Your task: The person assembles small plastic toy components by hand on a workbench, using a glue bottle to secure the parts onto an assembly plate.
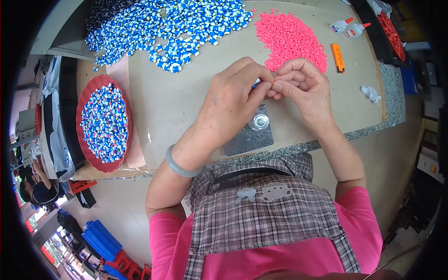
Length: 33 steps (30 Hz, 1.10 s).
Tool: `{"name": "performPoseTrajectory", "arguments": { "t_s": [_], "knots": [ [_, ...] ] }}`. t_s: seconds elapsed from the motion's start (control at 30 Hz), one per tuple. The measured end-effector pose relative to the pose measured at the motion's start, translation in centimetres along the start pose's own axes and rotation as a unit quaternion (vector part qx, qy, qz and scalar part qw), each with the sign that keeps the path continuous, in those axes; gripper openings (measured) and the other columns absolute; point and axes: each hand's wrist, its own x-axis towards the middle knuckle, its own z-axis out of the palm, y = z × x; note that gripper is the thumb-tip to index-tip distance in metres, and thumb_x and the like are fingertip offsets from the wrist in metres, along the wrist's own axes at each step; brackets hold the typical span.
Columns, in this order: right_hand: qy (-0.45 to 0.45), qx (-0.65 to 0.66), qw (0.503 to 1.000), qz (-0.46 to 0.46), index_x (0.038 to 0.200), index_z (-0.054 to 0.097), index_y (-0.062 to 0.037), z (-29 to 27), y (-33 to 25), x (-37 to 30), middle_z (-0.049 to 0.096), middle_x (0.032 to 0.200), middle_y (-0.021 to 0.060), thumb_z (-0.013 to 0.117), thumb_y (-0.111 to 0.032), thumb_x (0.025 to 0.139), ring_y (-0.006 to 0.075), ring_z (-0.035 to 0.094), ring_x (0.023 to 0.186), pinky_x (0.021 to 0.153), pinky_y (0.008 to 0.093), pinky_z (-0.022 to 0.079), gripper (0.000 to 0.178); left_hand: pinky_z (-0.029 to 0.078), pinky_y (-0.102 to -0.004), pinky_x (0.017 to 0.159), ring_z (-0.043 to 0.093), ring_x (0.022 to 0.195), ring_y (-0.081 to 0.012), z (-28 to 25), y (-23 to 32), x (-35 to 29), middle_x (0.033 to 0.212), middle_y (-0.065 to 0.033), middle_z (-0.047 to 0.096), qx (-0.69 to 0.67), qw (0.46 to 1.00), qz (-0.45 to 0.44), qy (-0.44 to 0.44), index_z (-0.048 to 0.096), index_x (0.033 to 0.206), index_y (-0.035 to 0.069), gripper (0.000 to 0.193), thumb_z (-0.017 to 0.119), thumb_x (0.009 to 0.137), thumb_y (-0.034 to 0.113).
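Note:
Over the middle of the table, my left hand [231, 98] pinches a small blue-and-white piece [255, 83], mostly hidden by the fingers. The fingertips of my right hand [308, 91] meet those of the left and are pressed together. Whatever lies between them is too small or covered to make out. Just below the hands, a small clear dish [259, 122] sits on a dark speckled rectangle [247, 140]. Beyond my right hand spreads a heap of small pink pieces [291, 39]. A larger heap of blue-and-white pieces [182, 30] covers the far left.
A red scalloped basket [106, 166] of blue-and-white pieces with pink bits stands at left. Two glue bottles [339, 26], an orange lighter [338, 58] and a crumpled tissue [371, 94] lie right. Red pieces fill a tray [391, 36] at far right. Another person [42, 189] is in the left background.

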Motion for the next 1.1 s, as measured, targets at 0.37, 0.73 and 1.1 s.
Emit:
{"name": "performPoseTrajectory", "arguments": {
  "t_s": [0.37,0.73,1.1],
  "knots": [
    [-0.002,-0.059,0.998,0.019,0.106,0.056,0.0000,0.17,-0.37,0.01,0.070,0.084,0.0082,0.066,-0.001,0.087,0.0129,0.069,0.079,0.067,0.0212,0.054,0.021,0.051,-0.0330,0.057,0.063,0.067,-0.0253,0.67,-0.68,-0.56,0.080,-0.0100,0.059,0.037,0.998,0.035,0.043,0.064,0.089,0.001,0.010,0.065,0.080,-0.004],
    [-0.007,-0.033,0.999,0.029,0.107,0.055,0.0014,0.31,-0.45,-0.05,0.070,0.088,0.0103,0.064,0.002,0.088,0.0168,0.070,0.085,0.071,0.0231,0.056,0.022,0.050,-0.0325,0.055,0.062,0.063,-0.0229,0.73,-0.81,-0.49,0.079,-0.0091,0.059,0.003,0.998,0.040,0.056,0.062,0.085,0.001,0.007,0.066,0.080,-0.001],
    [-0.018,-0.009,0.999,0.027,0.108,0.053,0.0022,0.02,0.12,0.40,0.065,0.092,0.0110,0.060,0.005,0.088,0.0181,0.070,0.086,0.072,0.0247,0.057,0.021,0.050,-0.0323,0.056,0.063,0.064,-0.0240,0.41,-0.67,-0.24,0.080,-0.0102,0.060,-0.054,0.997,-0.044,0.011,0.062,0.085,0.000,0.004,0.065,0.082,0.000]
  ]
}}
